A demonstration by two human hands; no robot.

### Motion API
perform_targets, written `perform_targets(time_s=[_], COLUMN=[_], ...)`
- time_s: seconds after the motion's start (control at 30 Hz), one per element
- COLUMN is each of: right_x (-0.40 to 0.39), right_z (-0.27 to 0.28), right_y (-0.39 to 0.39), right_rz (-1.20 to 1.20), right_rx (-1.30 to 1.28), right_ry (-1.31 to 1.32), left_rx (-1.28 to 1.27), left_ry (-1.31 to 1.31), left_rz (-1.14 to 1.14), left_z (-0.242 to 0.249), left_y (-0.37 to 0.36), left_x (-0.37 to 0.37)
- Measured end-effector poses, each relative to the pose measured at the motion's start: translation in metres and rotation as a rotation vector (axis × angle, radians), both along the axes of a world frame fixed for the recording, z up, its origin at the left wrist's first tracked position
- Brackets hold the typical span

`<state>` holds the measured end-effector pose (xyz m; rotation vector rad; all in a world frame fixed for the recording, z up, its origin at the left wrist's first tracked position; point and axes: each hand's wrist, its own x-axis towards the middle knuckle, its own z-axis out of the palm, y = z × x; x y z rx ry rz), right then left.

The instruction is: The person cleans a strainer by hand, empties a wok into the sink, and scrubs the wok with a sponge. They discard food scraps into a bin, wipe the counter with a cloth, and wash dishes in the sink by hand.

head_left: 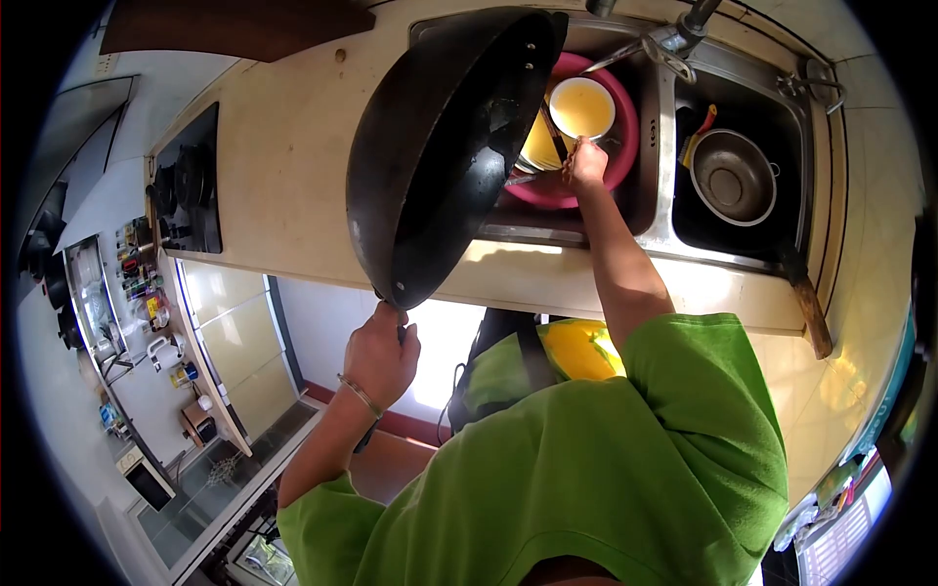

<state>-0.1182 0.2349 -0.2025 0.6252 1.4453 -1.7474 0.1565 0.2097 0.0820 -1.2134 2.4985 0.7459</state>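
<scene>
A large black wok (420,166) is tilted on its side over the counter and the left sink edge. My left hand (381,356) is closed round its handle at the lower end. My right hand (585,164) grips a white bowl (583,107) with yellowish contents, held over a pink basin (625,146) in the left sink. Beneath and beside the bowl, partly hidden by the wok, is another light-rimmed vessel (537,151) with yellow inside. Dark sticks or a utensil lie across near my right fingers; their exact shape is unclear.
The right sink (708,239) holds a metal bowl (733,178) and a red-and-yellow handled tool (700,134). The faucet (674,41) stands behind the sinks. A wooden handle (809,313) sticks out over the right front edge. The stove (189,186) is at the left.
</scene>
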Motion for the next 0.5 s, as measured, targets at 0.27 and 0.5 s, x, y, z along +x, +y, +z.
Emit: perform_targets(time_s=[0.27, 0.5], right_x=[0.001, -0.004], right_z=[-0.004, -0.010], right_y=[-0.001, 0.006], right_rz=[0.042, -0.022], right_rx=[0.021, -0.032], right_ry=[0.061, 0.000], left_rx=[-0.057, -0.074], left_ry=[-0.031, -0.059], left_rz=[0.016, 0.058], left_z=[0.001, 0.001], left_y=[0.022, 0.032], left_x=[-0.012, -0.015])
